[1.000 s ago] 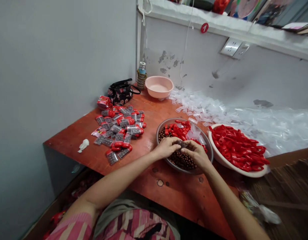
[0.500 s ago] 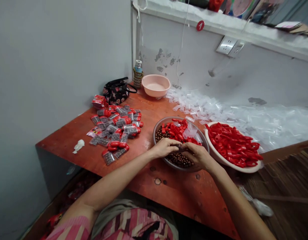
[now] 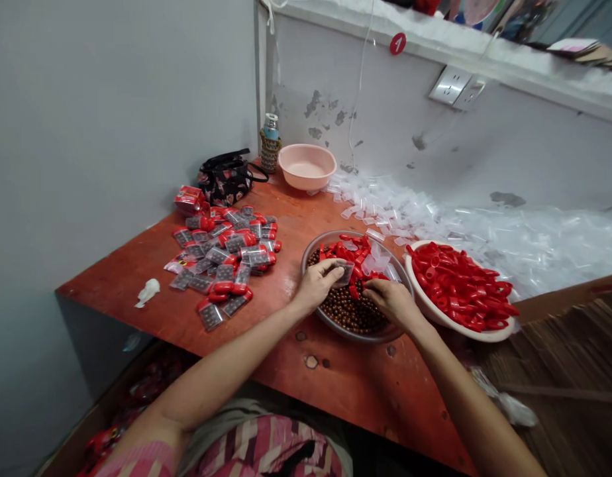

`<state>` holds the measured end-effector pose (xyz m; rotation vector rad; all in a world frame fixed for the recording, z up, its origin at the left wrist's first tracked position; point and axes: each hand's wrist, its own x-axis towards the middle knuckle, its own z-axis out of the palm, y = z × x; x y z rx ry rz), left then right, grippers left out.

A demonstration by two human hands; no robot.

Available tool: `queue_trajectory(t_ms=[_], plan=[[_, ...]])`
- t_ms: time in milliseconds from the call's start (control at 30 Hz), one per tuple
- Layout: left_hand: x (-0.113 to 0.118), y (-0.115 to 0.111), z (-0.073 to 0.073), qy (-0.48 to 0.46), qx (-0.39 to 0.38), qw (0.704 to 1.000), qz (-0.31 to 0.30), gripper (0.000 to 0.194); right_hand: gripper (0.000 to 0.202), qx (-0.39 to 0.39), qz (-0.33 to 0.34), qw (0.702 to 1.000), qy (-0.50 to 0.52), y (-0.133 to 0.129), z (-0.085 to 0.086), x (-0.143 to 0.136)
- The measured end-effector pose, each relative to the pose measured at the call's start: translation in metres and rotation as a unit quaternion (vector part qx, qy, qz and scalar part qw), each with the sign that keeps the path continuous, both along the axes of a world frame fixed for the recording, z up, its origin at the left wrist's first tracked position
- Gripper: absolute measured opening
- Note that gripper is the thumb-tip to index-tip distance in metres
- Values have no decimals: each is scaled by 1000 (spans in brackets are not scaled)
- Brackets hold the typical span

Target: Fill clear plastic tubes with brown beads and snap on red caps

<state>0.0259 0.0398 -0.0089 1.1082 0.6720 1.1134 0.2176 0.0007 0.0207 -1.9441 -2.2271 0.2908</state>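
In the head view my left hand pinches a small clear plastic case with dark beads inside, held above the grey bowl. My right hand is closed at the fingertips on a red plastic cap, close to the case; its fingers partly hide the grip. Below both hands, the bowl holds loose brown beads, with red caps and clear cases piled at its far side.
Filled cases with red caps lie heaped at left, near a flowered bag. A cream basin of red caps stands right. Clear cases spread along the wall. A pink basin and a bottle sit behind.
My hands have moved apart from being together over the bowl. The filled case now shows in my left fingers, and my right hand has lowered to a red cap. The view shifted slightly.
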Motion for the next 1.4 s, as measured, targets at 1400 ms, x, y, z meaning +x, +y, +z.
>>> queue_trajectory(t_ms=[1400], plan=[[-3,1,9,-65,-126,986,-88,37,19,105,-37,872,477,-12,-21,-25]])
